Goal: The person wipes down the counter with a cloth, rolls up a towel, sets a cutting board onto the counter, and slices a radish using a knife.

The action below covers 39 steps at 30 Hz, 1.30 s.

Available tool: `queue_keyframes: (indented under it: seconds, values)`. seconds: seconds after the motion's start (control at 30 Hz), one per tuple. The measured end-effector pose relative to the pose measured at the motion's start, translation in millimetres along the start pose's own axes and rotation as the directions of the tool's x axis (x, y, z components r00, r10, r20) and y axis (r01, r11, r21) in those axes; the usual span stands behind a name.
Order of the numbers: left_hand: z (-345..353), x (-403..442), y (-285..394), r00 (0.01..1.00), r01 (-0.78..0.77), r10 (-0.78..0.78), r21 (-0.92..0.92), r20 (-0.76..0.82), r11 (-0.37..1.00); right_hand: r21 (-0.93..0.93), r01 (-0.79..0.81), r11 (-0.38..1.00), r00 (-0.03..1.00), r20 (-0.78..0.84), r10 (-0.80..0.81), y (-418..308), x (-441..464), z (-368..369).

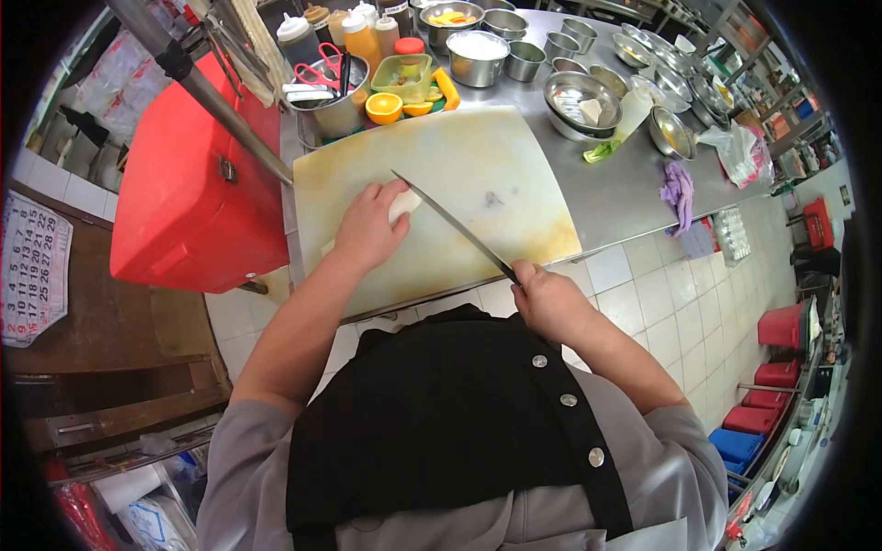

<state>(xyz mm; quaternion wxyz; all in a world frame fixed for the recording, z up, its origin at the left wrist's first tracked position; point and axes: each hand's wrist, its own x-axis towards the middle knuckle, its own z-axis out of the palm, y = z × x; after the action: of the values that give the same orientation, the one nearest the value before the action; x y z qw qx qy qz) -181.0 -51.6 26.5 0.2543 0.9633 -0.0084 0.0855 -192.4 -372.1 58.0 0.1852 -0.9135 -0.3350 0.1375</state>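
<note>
On the large pale cutting board (459,151), my left hand (370,223) presses down on a long white piece of food (401,208), its fingers curled over it. One end of the piece shows by the thumb and another bit below the wrist. Its exact kind is not clear. My right hand (549,299) grips the handle of a long kitchen knife (457,222). The blade slants up and left across the board, its tip beside my left fingertips and close to the end of the white piece.
Behind the board stand a steel pot (335,108) with scissors, orange halves (384,108), a green plastic container (404,77) and squeeze bottles (356,35). Steel bowls (583,101) and a purple cloth (677,195) lie to the right. A red cooler (197,184) stands left.
</note>
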Motion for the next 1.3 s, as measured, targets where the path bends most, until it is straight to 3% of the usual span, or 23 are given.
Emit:
queue_keyframes:
  seconds: [0.13, 0.33, 0.53, 0.63, 0.83, 1.13, 1.3]
  values:
    - [1.5, -0.1, 0.3, 1.0, 0.01, -0.01, 0.005, -0.003, 1.0, -0.027, 0.004, 1.0, 1.0, 0.013, -0.004, -0.3, 0.6, -1.0]
    - [2.5, -0.1, 1.3, 1.0, 0.024, -0.025, -0.016, -0.01, 1.0, -0.085, -0.038, 0.996, 0.985, 0.164, 0.052, -10.8, 10.1, -8.1]
    - [4.1, -0.8, 0.2, 1.0, -0.006, 0.005, -0.024, -0.015, 1.0, 0.056, -0.216, 0.975, 0.936, 0.295, 0.191, -19.8, 49.4, 10.5]
    - [5.1, -2.1, -2.7, 0.998, -0.031, 0.029, -0.033, -0.056, 0.999, 0.079, -0.09, 0.993, 0.97, 0.235, 0.069, -15.8, 49.9, 3.3]
    - [5.0, -4.7, -4.0, 0.997, -0.004, -0.002, -0.071, -0.075, 0.997, 0.054, -0.033, 0.998, 0.992, 0.123, 0.026, -16.6, 20.1, -16.4]
    - [6.9, -3.5, -4.5, 0.997, -0.01, 0.004, -0.074, -0.078, 0.997, -0.018, 0.021, 1.0, 0.989, 0.147, -0.018, -17.5, 4.7, -24.2]
    - [4.6, -4.4, -2.1, 0.998, 0.02, -0.026, -0.086, -0.061, 0.996, -0.083, -0.03, 0.996, 0.972, 0.231, 0.049, -25.3, 9.7, -30.3]
